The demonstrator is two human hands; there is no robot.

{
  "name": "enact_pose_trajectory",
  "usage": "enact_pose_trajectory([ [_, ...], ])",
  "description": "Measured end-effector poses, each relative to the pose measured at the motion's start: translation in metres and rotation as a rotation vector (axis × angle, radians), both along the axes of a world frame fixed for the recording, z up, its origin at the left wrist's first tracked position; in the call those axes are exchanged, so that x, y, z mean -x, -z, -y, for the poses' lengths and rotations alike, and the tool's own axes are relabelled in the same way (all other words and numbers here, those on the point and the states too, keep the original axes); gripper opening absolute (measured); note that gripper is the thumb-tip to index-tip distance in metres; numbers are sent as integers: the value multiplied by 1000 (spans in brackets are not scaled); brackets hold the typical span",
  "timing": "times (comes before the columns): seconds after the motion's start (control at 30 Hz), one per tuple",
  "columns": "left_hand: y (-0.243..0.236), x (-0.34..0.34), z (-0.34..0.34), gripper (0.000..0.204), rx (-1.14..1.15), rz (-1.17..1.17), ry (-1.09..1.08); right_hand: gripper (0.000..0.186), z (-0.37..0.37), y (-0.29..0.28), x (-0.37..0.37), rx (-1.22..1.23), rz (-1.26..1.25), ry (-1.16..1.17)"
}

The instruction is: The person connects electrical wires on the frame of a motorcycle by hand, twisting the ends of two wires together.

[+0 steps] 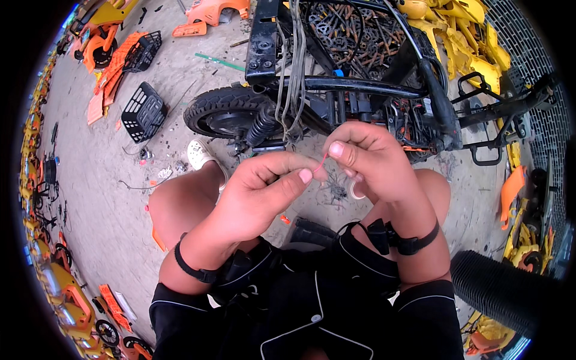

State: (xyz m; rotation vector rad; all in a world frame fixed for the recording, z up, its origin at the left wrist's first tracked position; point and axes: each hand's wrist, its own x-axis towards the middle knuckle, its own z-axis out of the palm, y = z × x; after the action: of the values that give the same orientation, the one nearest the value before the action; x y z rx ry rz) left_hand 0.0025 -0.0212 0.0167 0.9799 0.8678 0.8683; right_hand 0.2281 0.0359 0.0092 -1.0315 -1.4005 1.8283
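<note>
My left hand (264, 192) and my right hand (366, 159) meet in front of me, above my knees. Between their fingertips they pinch a thin red wire (321, 162), which runs from the left thumb up to the right thumb. A white ring-shaped object, perhaps a tape roll (356, 192), hangs under my right hand's fingers. Both wrists wear black straps. Just beyond the hands stands a stripped black scooter frame (360, 84) with a bundle of grey cables (294, 72) hanging down and a front wheel (225, 111).
I sit over a dusty concrete floor (102, 180). Black plastic baskets (144, 111) and orange body panels (111, 72) lie at the left. Yellow panels (462, 36) pile up behind the frame. A black ribbed hose (504, 288) lies at the lower right. My white shoe (201, 156) rests by the wheel.
</note>
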Motion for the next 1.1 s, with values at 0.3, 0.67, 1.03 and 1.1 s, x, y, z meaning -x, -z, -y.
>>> enact_pose_trajectory([
  [0.3, 4, -4, 0, 22, 49, -1, -110, 19, -1, 21, 20, -87, -83, 73],
  [0.67, 13, -6, 1, 21, -57, -140, -298, 21, 19, -9, 37, -1320, 613, 238],
  [1.03, 23, -15, 3, 17, -456, -446, -436, 26, 21, 3, 44, -1436, 664, 295],
  [1.1, 27, -13, 3, 16, -489, -459, -431, 27, 23, 0, 47, -1442, 683, 295],
])
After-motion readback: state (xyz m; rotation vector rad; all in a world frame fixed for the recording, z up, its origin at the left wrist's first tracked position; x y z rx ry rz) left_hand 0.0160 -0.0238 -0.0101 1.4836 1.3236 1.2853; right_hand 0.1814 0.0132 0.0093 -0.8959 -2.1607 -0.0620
